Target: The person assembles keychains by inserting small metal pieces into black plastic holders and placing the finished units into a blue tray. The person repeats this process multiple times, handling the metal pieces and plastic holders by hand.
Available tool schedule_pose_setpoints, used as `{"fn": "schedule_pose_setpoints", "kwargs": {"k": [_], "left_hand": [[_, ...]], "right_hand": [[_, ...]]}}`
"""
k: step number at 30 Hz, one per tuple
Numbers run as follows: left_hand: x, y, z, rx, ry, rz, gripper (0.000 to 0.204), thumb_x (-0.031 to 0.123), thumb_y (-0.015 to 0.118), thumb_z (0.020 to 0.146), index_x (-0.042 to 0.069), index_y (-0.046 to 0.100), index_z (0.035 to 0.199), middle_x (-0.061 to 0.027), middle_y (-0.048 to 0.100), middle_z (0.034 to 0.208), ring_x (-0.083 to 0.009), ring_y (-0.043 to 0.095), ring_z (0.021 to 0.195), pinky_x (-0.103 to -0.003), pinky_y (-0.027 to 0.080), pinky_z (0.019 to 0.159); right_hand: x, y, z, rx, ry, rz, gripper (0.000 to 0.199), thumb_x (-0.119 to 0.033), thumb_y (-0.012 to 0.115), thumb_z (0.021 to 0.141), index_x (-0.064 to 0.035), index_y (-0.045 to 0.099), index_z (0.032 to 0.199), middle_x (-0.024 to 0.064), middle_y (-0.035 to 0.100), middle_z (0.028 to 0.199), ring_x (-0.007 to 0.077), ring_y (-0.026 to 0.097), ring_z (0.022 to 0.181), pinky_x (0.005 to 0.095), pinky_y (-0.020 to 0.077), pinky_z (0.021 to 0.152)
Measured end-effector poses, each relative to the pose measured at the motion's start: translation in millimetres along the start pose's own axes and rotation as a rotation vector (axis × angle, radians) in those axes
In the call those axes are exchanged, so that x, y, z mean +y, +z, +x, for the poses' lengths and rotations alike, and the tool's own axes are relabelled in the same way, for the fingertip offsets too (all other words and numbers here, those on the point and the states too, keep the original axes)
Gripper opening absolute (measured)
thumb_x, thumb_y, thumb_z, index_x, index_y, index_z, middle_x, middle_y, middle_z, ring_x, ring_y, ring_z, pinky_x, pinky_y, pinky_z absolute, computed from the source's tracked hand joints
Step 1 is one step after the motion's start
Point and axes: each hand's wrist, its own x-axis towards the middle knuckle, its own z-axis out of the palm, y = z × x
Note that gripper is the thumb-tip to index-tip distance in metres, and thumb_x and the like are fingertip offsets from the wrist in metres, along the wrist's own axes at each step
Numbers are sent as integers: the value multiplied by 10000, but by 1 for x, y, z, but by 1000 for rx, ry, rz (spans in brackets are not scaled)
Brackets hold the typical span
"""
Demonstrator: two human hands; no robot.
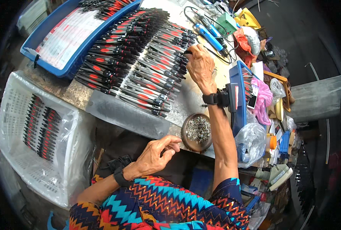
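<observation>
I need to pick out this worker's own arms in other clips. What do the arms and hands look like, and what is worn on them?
Both hands are bare, without gloves. The left hand and right hand each have a black band at the wrist, the right one carrying a bulkier black device. Short sleeves show a zigzag pattern in blue, turquoise, orange and red.

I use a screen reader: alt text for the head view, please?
A person's right hand touches rows of black-and-red tools on a metal workbench, while the left hand pinches beside a round dish of small metal parts.
</observation>
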Motion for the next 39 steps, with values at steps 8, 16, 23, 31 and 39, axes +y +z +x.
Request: {"fn": "schedule_pose_setpoints", "kwargs": {"k": [8, 16, 23, 31, 39], "left_hand": [[1, -3, 1, -28, -7, 3, 317, -51, 461, 801, -53, 504, 1115, -144, 626, 903, -212, 639, 858, -308, 516, 760], [-2, -2, 2, -26, -12, 18, 307, -45, 440, 803, -48, 511, 1102, -138, 632, 864, -206, 644, 817, -306, 511, 732], [2, -4, 2, -39, -46, 14, 302, -39, 496, 812, -35, 529, 1113, -111, 646, 894, -164, 632, 808, -277, 494, 739], [1, -3, 1, -27, -93, -7, 283, -36, 490, 825, -26, 542, 1103, -87, 636, 853, -136, 606, 820, -270, 476, 777], [0, 0, 2, -20, -86, 17, 273, -46, 470, 831, -37, 539, 1095, -88, 635, 841, -137, 613, 806, -263, 481, 759]], "right_hand": [[2, 19, 5, -62, -9, -31, 88, -110, 619, 770, -47, 615, 831, 115, 572, 820, 312, 582, 782, 399, 455, 651], [4, 16, 3, -8, 4, 15, 123, -100, 624, 772, -50, 627, 884, 117, 581, 842, 326, 586, 813, 406, 466, 664], [21, -7, -17, 6, 52, -22, 112, -91, 602, 778, -74, 635, 883, 112, 584, 834, 331, 586, 805, 413, 464, 666], [60, -60, -81, -214, 204, -105, 127, -116, 532, 796, -45, 624, 847, 157, 614, 838, 360, 598, 792, 431, 463, 676], [70, -73, -141, -269, 318, -182, 194, -32, 509, 768, -38, 618, 929, 140, 555, 888, 337, 563, 872, 413, 453, 733]]}}
